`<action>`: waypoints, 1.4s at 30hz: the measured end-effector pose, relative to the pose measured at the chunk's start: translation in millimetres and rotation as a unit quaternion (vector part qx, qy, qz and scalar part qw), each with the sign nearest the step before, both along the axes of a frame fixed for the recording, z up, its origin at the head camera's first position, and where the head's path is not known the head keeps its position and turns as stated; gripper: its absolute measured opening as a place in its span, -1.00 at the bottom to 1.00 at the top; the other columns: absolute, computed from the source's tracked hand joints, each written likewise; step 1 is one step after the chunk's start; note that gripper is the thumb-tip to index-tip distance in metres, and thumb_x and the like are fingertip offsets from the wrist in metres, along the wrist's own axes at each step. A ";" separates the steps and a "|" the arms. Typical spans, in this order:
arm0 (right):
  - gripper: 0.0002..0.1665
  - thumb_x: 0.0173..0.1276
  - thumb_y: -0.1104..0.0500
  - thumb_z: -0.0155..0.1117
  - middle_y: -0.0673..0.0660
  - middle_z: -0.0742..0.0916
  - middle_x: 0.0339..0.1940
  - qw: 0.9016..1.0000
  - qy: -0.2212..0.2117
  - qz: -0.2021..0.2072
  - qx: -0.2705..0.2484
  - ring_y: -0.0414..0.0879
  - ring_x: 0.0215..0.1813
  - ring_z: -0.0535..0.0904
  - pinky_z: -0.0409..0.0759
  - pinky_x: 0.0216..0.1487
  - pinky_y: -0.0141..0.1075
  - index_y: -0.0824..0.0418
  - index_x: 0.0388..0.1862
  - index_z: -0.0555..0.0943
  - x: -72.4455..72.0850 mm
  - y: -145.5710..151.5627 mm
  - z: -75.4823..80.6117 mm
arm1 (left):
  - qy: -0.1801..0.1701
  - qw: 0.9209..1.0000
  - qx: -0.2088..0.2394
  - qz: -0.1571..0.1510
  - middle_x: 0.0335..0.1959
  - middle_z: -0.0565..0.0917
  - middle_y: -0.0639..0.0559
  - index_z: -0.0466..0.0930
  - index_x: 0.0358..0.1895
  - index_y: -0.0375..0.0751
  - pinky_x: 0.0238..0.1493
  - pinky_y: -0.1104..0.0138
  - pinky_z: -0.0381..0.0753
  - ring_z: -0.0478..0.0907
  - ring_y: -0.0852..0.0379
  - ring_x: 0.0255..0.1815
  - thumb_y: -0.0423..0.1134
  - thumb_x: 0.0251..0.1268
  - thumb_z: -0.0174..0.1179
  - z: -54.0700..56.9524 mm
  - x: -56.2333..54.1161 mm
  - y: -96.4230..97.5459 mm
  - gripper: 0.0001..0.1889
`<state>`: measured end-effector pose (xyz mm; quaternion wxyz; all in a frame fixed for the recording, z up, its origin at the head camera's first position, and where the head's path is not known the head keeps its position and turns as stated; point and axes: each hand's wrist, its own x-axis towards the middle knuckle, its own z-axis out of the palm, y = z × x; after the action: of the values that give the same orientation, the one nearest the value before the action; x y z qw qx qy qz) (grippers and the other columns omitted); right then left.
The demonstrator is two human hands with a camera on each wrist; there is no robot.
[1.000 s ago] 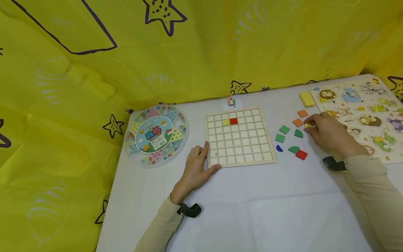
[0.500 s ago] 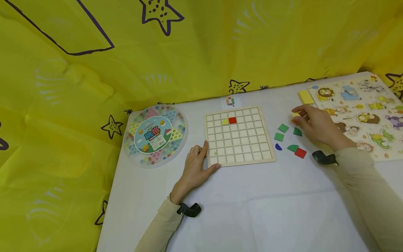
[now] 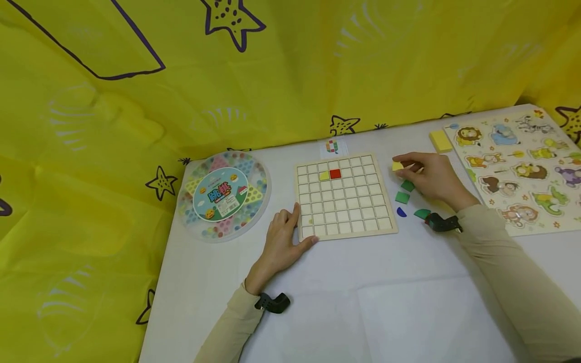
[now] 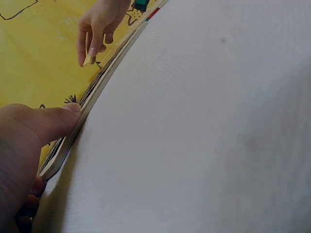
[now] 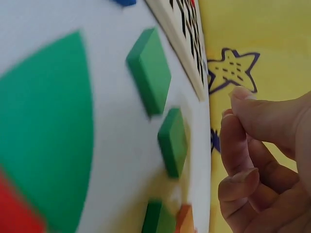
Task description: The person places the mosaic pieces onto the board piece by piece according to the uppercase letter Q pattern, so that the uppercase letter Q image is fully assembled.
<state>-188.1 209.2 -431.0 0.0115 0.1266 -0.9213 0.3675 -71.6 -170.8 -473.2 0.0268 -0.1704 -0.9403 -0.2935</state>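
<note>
From the head view I see the left hand [image 3: 281, 239] gripping the near left corner of the grid board [image 3: 349, 201] on the desk [image 3: 313, 317]. The right hand [image 3: 433, 176] pinches a yellow piece [image 3: 397, 166] just right of the board's far right corner. In the left wrist view I make out the thumb [image 4: 60, 119] pressing the board's near edge. In the right wrist view, thumb and forefinger meet, hiding the piece; green squares [image 5: 153, 73] lie near.
</note>
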 end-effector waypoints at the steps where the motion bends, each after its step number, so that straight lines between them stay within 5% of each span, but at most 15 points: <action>1: -0.60 0.45 0.25 0.46 0.37 0.82 -0.03 1.000 -0.005 0.001 -0.001 0.00 -0.16 0.68 0.46 -0.34 -0.46 0.28 0.23 0.74 -1.1 -3.5 0.5 | 0.001 1.000 -0.001 0.001 -0.24 0.39 -0.03 0.21 0.62 -0.44 -0.08 0.28 0.19 0.18 0.11 -0.21 0.04 0.26 0.52 -0.2 0.0 0.0 0.02; 8: -0.60 0.52 0.18 0.40 0.36 0.80 0.05 0.999 -0.046 0.011 -0.014 0.12 -0.06 0.66 0.45 -0.35 -0.38 0.26 0.27 0.72 -9.5 -29.4 4.8 | -0.001 1.000 -0.001 0.002 -0.24 0.37 -0.01 0.21 0.63 -0.42 -0.07 0.28 0.18 0.17 0.12 -0.21 0.04 0.26 0.52 -1.2 -0.3 -0.5 0.03; 23: -0.64 0.58 0.18 0.32 0.32 0.78 0.11 0.995 -0.070 0.068 -0.028 0.12 0.00 0.67 0.54 0.09 -0.04 0.28 0.26 0.69 -29.6 -79.3 -7.3 | 0.005 1.000 -0.003 0.000 -0.25 0.37 -0.02 0.23 0.62 -0.43 -0.06 0.27 0.20 0.18 0.12 -0.21 0.04 0.25 0.53 -0.6 0.6 -0.1 0.02; 42: -0.61 0.47 0.16 0.43 0.28 0.76 0.04 0.993 -0.056 0.097 0.028 0.09 -0.11 0.61 0.47 -0.08 -0.14 0.25 0.21 0.74 -34.1 -95.5 -9.1 | 0.007 1.000 -0.005 -0.001 -0.24 0.37 -0.02 0.23 0.62 -0.42 -0.04 0.26 0.20 0.18 0.12 -0.21 0.05 0.26 0.52 -0.5 -0.4 -1.1 0.01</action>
<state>-222.2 113.7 -440.1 -0.0795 0.1953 -0.9138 0.3472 -72.0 -171.9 -473.7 0.0319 -0.1733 -0.9415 -0.2874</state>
